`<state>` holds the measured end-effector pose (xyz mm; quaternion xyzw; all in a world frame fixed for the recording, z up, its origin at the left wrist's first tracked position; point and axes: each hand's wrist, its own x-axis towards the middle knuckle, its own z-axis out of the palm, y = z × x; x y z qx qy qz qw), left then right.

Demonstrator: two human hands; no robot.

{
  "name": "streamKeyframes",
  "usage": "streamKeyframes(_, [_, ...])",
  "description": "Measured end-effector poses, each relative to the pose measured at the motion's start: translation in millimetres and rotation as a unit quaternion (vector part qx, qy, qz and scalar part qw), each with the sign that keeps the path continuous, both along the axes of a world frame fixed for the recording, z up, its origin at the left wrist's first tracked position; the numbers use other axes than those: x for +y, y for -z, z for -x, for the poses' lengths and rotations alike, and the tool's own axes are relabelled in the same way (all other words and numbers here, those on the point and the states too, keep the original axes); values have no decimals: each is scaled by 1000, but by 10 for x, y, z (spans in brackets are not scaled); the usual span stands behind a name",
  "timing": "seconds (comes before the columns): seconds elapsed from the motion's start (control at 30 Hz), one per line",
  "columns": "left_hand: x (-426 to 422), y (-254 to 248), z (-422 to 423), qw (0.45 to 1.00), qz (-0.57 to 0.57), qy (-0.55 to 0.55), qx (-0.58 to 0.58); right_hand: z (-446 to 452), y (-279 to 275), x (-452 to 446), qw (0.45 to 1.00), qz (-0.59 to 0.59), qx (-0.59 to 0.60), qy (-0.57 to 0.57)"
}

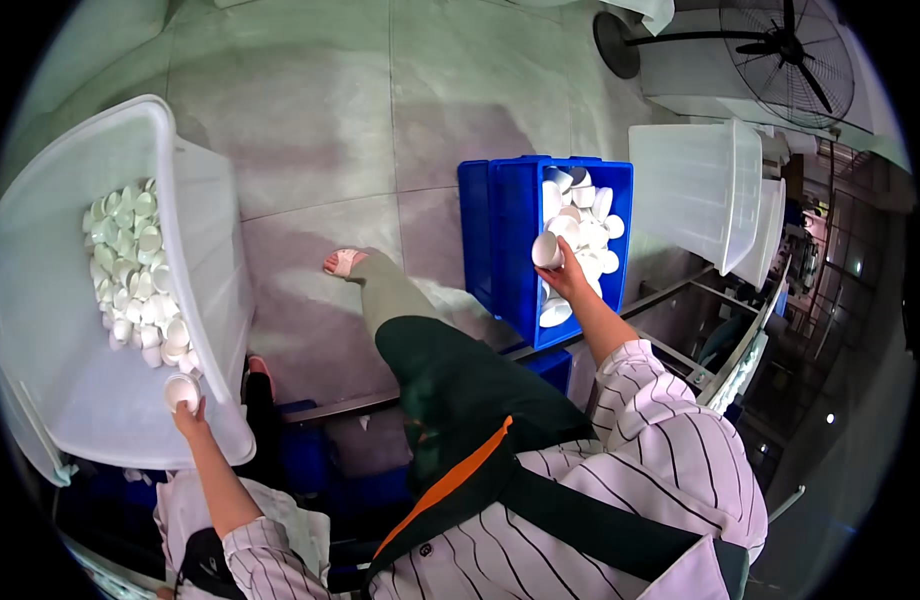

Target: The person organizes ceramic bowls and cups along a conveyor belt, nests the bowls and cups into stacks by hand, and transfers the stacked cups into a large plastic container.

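Cups (130, 265), white and round, lay in a loose heap inside the large pale tub (163, 140) on the left, while more of them crowded the blue crate (517, 240) on the right. At the tub's near end the left hand (190, 418) held one cup (180, 389), fingers narrowed on its lower edge, its open mouth turned up towards the view. Over the crate the right hand (568, 277) gripped another cup (546, 249), tilted, with one round end facing left; its fingers were closed about the side. Each looked light enough for one hand, smooth and perhaps a little slippery, with a wall that seemed fairly stiff. Whether it was brittle could not be told. The outer side wall looked the safest hold, pinched lightly, because a hard squeeze at the rim might have bent or chipped it.
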<state>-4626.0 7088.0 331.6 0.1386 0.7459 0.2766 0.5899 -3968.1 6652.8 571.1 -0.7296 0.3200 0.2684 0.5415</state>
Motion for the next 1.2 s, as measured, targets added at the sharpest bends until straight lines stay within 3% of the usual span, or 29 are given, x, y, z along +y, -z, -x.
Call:
streamKeyframes(0.1, [-179, 290, -50, 987, 80, 103, 88, -392, 324, -502, 992, -5, 1, 123])
streamKeyframes(0.27, [-202, 84, -268, 970, 56, 235, -2, -1042, 503, -744, 976, 6, -38, 213])
streamKeyframes(0.33, [-157, -172, -420, 967, 5, 256, -8, -1143, 467, -706, 978, 60, -77, 184])
streamKeyframes(0.37, [-140, -414, -599, 959, -24, 273, 69, -1268, 469, -714, 988, 72, -61, 120])
streamKeyframes(0.4, [-153, -717, -789, 968, -4, 217, 130, -1363, 572, -710, 990, 116, -50, 64])
streamKeyframes(0.43, [-201, -867, -834, 970, -97, 183, 129, -1510, 685, -731, 986, 161, -6, -51])
streamKeyframes(0.47, [-232, -1201, -1080, 965, -172, 136, 147, -1463, 685, -566, 952, 193, -7, -240])
streamKeyframes(0.5, [-281, -1444, -1252, 934, -254, 154, 196, -1162, 587, -209, 894, 262, -62, -358])
streamKeyframes(0.53, [-341, -1764, -1427, 923, -298, 130, 205, -936, 470, 105, 828, 236, -37, -507])
streamKeyframes(0.57, [-525, -2219, -1666, 937, -271, 93, 197, -736, 387, 365, 772, 195, -21, -605])
streamKeyframes(0.63, [-1007, -2784, -1908, 932, -278, 107, 208, -74, 181, 1049, 736, 122, 119, -655])
streamKeyframes(0.67, [-1349, -3004, -2057, 941, -287, 84, 159, 276, 17, 1341, 728, 88, 162, -660])
streamKeyframes(0.77, [-2350, -3328, -2273, 978, -190, -15, -80, 1129, -156, 1998, 629, 51, 157, -760])
streamKeyframes(0.8, [-2731, -3500, -2367, 977, -188, -22, -101, 1334, -197, 2084, 581, 20, 148, -800])
streamKeyframes(0.87, [-3213, -3872, -2211, 978, -197, 17, -68, 1932, -349, 2369, 497, -13, 133, -857])
streamKeyframes(0.93, [-3816, -3880, -2033, 976, -210, 2, -64, 2673, -538, 2408, 393, -27, 126, -910])
streamKeyframes(1.07, [-4811, -4421, -1728, 967, -173, -176, 63, 3916, -1080, 1885, 196, -121, 153, -961])
streamKeyframes(1.1, [-4982, -4286, -1920, 939, -213, -237, 130, 4059, -1256, 1745, 165, -144, 157, -963])
streamKeyframes(1.2, [-5673, -4577, -1930, 901, -210, -327, 190, 4729, -1633, 971, 65, -213, 192, -956])
